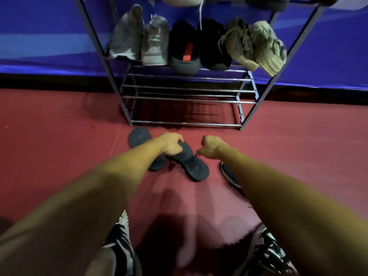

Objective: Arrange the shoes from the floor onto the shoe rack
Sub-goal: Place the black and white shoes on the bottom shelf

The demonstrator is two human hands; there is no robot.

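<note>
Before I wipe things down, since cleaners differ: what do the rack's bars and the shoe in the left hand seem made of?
Rack bars: likely metal tubing, shiny, judging by bright reflected streaks. Shoe in the left hand: upturned sole looks like matte dark rubber or foam, with moulded tread blocks; which is unclear.

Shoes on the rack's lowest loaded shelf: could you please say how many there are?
6: grey sneakers at left, black shoes in the middle, olive sneakers at right, one pair each; none seems hidden.

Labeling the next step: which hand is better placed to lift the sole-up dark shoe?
Left. The left hand grips the dark shoe; the right hand is curled beside it, apparently empty.
</note>
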